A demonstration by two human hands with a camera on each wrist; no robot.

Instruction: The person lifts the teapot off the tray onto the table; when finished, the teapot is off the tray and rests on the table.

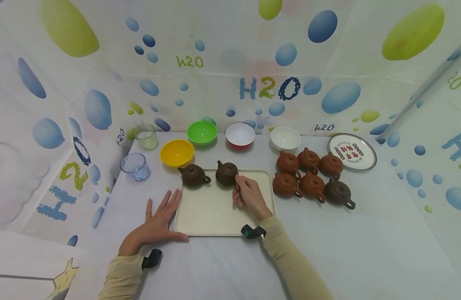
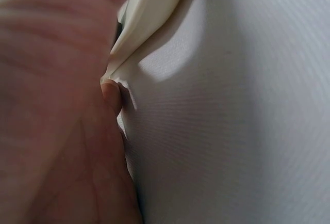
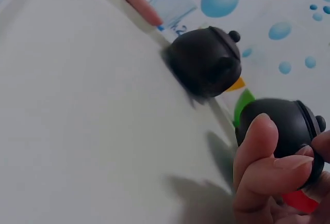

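Note:
My right hand [image 1: 250,196] pinches the handle of a dark brown teapot [image 1: 226,174] over the far part of a cream tray [image 1: 223,212]. In the right wrist view, the fingers [image 3: 260,141] curl at this teapot's handle, and shadows fall on the tray below. A second dark teapot [image 1: 193,176] sits on the tray's far left corner, spout to the left. My left hand [image 1: 157,225] lies with spread, straight fingers against the tray's left edge. The left wrist view shows mostly its palm [image 2: 62,105] and white cloth.
Right of the tray stand several reddish-brown teapots [image 1: 312,186] and one dark teapot [image 1: 339,193]. A printed plate [image 1: 352,151] lies behind them. Along the back are yellow [image 1: 177,153], green [image 1: 202,133], red-and-white [image 1: 240,135] and white bowls [image 1: 285,138]. Two glasses [image 1: 135,167] stand at the left.

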